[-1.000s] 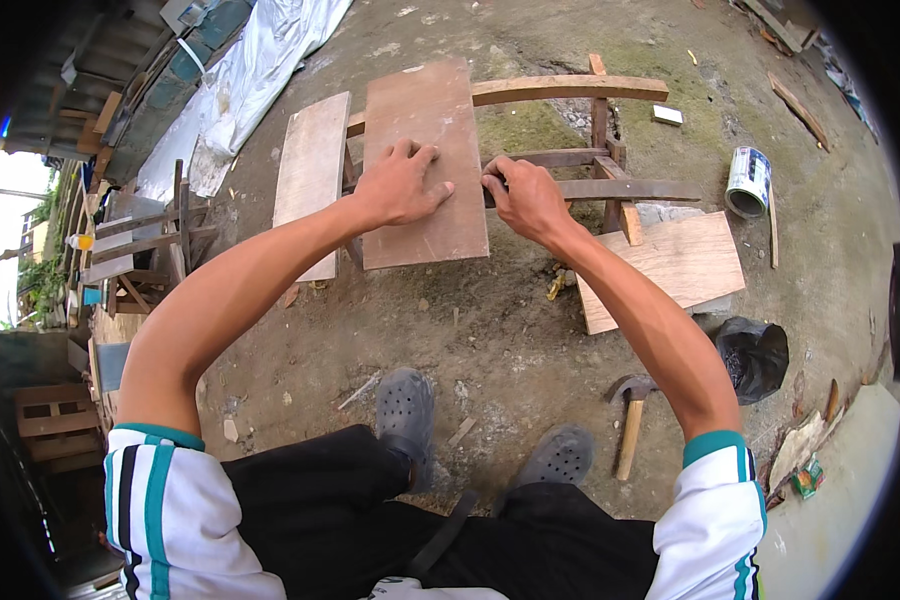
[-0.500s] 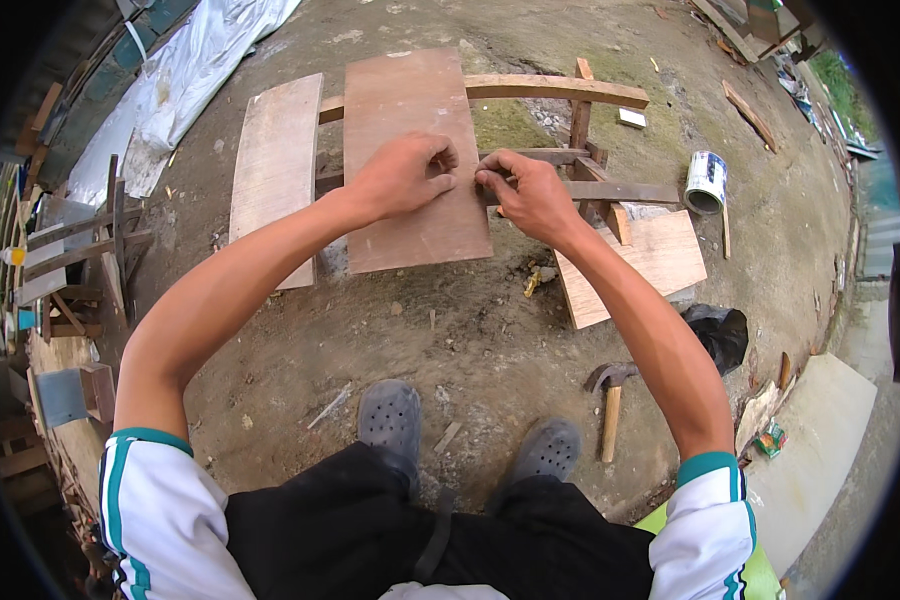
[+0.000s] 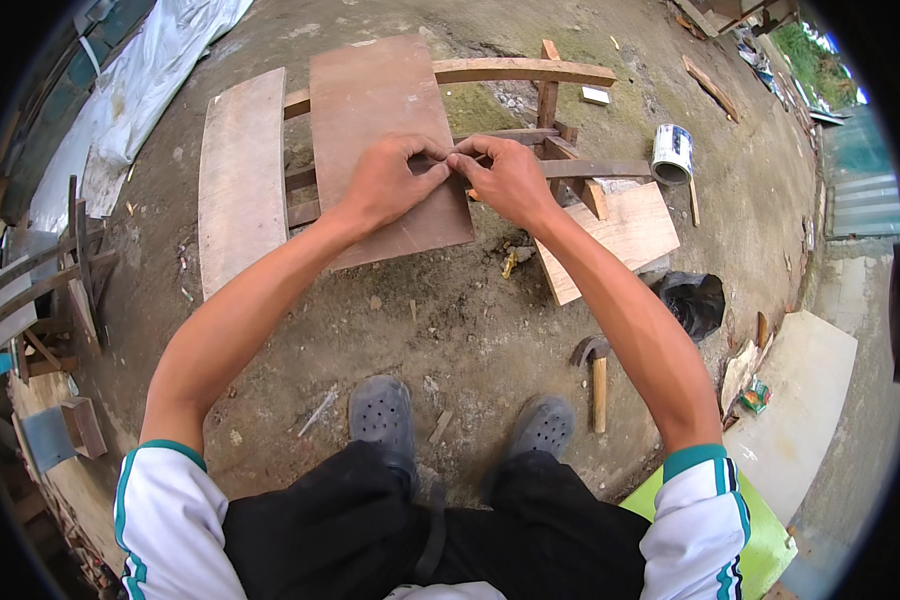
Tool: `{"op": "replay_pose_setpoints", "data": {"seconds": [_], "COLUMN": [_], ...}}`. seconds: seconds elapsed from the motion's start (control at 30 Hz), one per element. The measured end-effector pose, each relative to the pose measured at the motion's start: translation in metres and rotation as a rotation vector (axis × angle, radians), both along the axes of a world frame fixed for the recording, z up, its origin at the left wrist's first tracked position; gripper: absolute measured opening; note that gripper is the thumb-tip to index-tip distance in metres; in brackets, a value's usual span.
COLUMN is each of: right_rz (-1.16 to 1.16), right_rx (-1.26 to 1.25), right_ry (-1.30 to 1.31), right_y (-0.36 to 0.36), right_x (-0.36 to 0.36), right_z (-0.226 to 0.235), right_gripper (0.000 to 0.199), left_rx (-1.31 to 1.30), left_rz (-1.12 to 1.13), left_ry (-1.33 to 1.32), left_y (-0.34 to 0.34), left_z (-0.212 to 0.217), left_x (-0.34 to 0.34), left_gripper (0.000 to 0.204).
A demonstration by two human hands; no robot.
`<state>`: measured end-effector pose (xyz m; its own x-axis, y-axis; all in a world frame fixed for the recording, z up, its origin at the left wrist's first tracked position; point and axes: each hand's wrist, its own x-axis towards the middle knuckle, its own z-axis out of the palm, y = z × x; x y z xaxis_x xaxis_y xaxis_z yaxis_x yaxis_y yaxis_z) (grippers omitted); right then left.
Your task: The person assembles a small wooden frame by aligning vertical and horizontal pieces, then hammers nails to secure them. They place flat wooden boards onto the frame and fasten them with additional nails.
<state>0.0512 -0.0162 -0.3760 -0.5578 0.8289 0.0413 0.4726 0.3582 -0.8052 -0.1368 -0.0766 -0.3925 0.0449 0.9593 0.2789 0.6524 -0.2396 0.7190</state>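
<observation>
My left hand [image 3: 385,185] and my right hand [image 3: 510,180] meet fingertip to fingertip just above the right edge of a dark brown plywood board [image 3: 370,90]. Both pinch a small thin item between them; it is too small to tell what it is. The board lies across a low wooden frame [image 3: 525,70] on the dirt ground. A paler board [image 3: 240,170] lies on the frame to the left of it. My two grey shoes [image 3: 382,415] rest on the ground below the hands.
A light plywood piece [image 3: 625,230] leans at the frame's right, with a tin can [image 3: 672,152] behind it. A hammer [image 3: 597,385] lies by my right foot, near a black bag [image 3: 692,300]. White sheeting [image 3: 140,90] and stacked timber [image 3: 40,290] lie left.
My left hand has lifted from lying flat on the brown board and closed onto the right hand's fingertips. The view has tipped further down.
</observation>
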Motion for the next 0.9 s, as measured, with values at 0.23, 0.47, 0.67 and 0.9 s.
{"op": "replay_pose_setpoints", "data": {"seconds": [0.23,0.47,0.67,0.9], "right_rz": [-0.088,-0.097,0.134,0.189], "right_rx": [-0.187,-0.239,-0.230,-0.414], "right_ry": [-0.014,-0.015,-0.258,-1.241], "right_y": [0.004,0.009,-0.017,-0.089], "right_x": [-0.001,0.008,0.093,0.282], "right_z": [0.002,0.003,0.009,-0.089], "right_gripper": [0.026,0.034,0.043,0.063], "left_rx": [0.058,0.074,0.004,0.091], "left_rz": [0.074,0.095,0.086,0.066], "left_ry": [0.072,0.052,0.116,0.127], "left_y": [-0.005,-0.004,-0.008,-0.007], "left_z": [-0.005,-0.008,-0.008,-0.002], "left_x": [0.012,0.022,0.014,0.023], "left_gripper": [0.017,0.014,0.015,0.014]}}
